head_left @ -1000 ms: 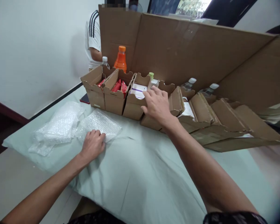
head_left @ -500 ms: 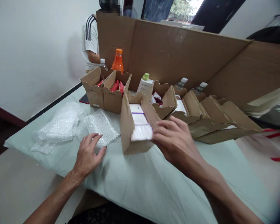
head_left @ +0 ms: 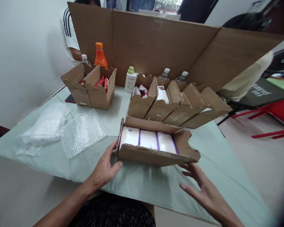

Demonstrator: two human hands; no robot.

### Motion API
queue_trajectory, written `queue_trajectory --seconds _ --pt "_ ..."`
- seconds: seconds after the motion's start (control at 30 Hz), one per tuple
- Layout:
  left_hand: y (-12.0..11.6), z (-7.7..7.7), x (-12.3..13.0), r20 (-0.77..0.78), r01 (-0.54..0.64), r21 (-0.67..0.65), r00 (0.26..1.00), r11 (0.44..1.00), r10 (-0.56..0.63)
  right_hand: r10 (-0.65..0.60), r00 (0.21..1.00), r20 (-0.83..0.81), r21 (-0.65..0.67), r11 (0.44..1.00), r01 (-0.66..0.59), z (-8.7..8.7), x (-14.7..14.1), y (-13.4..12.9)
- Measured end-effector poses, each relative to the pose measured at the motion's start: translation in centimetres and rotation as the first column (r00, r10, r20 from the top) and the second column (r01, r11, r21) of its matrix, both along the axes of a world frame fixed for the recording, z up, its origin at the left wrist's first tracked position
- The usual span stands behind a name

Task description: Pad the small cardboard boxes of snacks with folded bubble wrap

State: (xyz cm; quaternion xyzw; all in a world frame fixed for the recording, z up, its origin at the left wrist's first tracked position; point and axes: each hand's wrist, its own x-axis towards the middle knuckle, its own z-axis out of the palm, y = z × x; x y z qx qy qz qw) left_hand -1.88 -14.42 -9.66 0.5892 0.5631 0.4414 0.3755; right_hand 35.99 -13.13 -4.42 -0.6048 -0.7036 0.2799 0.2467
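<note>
A long open cardboard box (head_left: 153,156) lies crosswise on the green cloth near the middle. Inside it, white packs (head_left: 148,139) with purple edges stand in a row, and its right end has a bare space. My left hand (head_left: 106,167) is at the box's left end, fingers spread, fingertips near its lower corner. By the right end is my right hand (head_left: 201,186), thumb and fingers apart, its fingertips partly hidden under the box's corner. Neither hand is closed on anything. Bubble wrap (head_left: 81,132) lies flat to the left of my left hand.
Two cardboard boxes (head_left: 97,94) with red packets stand back left, near an orange bottle (head_left: 100,56). A white bottle (head_left: 130,80) and a row of leaning boxes (head_left: 163,108) stand behind the long box. A tall cardboard screen (head_left: 156,41) closes the back.
The long box has turned from pointing away to lying crosswise, and sits further right. My left hand has come to its left end; my right hand has moved right and down. The view has shifted right.
</note>
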Motion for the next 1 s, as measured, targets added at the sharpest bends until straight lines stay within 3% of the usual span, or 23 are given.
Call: queue_trajectory --seconds 0.1,0.2,0.37,0.47,0.53,0.63,0.7,0.77,0.87,1.0 --pt "0.8 -0.6 1.2 0.052 -0.014 -0.004 0.999 1.0 0.015 0.014 1.0 0.0 -0.094 0.995 -0.014 -1.7 -3.3 2.1" --pt "3.5 -0.5 1.8 0.065 -0.037 0.001 0.997 0.999 0.037 -0.023 0.999 -0.033 -0.089 0.996 0.02 -2.1 -5.7 5.8" --pt "10.3 0.7 2.3 0.027 0.023 0.068 0.999 0.997 -0.025 -0.174 0.979 -0.101 0.028 0.984 0.178 -2.9 -6.2 11.5" --pt "12.2 1.1 1.9 -0.053 0.029 0.096 0.998 0.995 -0.024 -0.24 0.964 -0.111 0.103 0.962 0.251 -4.0 -6.1 12.6" --pt "11.2 1.2 0.9 -0.17 0.018 0.145 0.985 0.989 0.007 -0.281 0.951 -0.13 0.067 0.954 0.292 -4.9 -6.1 11.5" --pt "6.5 1.0 -2.1 -0.38 -0.037 0.273 0.914 0.961 0.143 -0.291 0.947 -0.135 -0.062 0.957 0.285 -6.1 -6.3 7.8" --pt "2.7 0.8 -5.0 -0.466 -0.161 0.361 0.822 0.918 0.327 -0.203 0.973 -0.108 -0.096 0.976 0.193 -6.5 -7.2 5.5" --pt "-0.8 0.6 -8.1 -0.496 -0.323 0.392 0.714 0.861 0.494 -0.058 0.994 -0.092 -0.051 0.997 0.054 -6.3 -9.1 4.5" --pt "-4.2 0.6 -11.9 -0.488 -0.542 0.328 0.604 0.773 0.63 0.174 0.979 -0.103 0.101 0.981 -0.164 -5.4 -13.8 5.9" --pt "-4.8 0.0 -14.7 -0.409 -0.663 0.208 0.609 0.72 0.679 0.36 0.93 -0.078 0.164 0.925 -0.344 -4.3 -23.0 10.6"
